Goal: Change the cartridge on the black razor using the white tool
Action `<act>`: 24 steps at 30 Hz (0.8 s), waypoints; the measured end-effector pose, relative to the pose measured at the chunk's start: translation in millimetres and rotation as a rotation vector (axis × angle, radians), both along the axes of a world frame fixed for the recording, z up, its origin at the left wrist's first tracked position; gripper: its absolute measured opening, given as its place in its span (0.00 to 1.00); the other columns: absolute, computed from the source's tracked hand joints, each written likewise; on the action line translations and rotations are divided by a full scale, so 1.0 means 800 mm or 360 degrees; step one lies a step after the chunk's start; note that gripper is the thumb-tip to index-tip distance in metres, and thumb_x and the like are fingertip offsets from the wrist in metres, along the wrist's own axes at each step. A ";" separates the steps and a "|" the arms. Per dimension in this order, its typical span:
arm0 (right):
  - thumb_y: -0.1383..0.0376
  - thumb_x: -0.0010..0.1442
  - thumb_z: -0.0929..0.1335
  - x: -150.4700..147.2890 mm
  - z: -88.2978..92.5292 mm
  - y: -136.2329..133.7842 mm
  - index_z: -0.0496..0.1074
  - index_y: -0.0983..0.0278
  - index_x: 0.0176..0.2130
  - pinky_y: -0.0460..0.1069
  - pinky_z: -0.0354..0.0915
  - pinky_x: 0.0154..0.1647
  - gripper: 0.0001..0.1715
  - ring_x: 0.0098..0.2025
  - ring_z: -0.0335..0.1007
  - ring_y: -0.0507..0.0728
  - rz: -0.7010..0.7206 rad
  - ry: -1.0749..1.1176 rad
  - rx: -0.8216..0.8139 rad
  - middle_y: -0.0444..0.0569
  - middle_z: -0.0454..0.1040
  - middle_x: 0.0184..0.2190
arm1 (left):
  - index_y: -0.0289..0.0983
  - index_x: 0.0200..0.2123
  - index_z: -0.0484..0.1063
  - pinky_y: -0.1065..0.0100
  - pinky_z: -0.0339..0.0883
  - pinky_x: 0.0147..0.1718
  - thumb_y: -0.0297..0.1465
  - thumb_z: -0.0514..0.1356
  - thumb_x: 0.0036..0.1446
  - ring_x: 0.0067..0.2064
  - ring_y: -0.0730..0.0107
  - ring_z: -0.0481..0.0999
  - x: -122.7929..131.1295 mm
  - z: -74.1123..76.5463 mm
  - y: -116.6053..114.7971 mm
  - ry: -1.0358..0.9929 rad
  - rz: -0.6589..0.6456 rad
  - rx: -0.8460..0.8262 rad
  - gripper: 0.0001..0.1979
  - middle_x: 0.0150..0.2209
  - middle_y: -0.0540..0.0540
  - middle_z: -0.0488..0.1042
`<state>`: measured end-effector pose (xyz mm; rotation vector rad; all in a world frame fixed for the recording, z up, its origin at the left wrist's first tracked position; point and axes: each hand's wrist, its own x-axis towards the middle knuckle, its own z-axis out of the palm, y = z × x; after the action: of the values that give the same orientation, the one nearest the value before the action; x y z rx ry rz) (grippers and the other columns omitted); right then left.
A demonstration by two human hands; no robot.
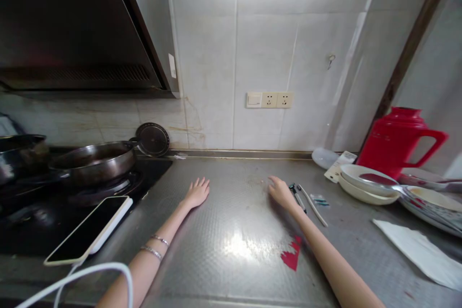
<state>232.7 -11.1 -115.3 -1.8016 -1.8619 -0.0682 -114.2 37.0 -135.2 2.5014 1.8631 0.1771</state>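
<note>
dark-stained round metal pan point(103, 169) on black glass stove point(32, 240), contents unclear. two stacked white bowls point(364, 196), upper one with something reddish-brown inside, before red plastic thermos jug point(380, 147). bare left hand point(197, 193) flat, fingers spread, grasping nothing, on grey textured steel counter point(224, 216). bare right hand point(281, 193) loosely extended, nothing seen in grasp, just left of slim black-and-teal tool point(298, 198) lying on counter. grey tiled wall point(209, 57) behind.

The hood point(68, 19) is cut off by the top edge, the pot point(25, 159) by the left. The tool point(299, 200) beside the right hand point(280, 192) is too small to be identified.
</note>
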 end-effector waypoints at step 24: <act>0.60 0.55 0.62 0.104 0.031 -0.059 0.73 0.68 0.34 0.53 0.64 0.32 0.16 0.37 0.74 0.65 -0.0322 -0.0420 -0.0914 0.62 0.76 0.35 | 0.41 0.61 0.52 0.49 0.44 0.58 0.39 0.38 0.61 0.64 0.54 0.45 0.000 -0.001 0.002 -0.0046 0.0007 0.0014 0.26 0.64 0.45 0.48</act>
<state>315.7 -57.9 -90.7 -2.4711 -2.0087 0.1829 -114.6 38.2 -135.7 2.4871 1.8609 0.2207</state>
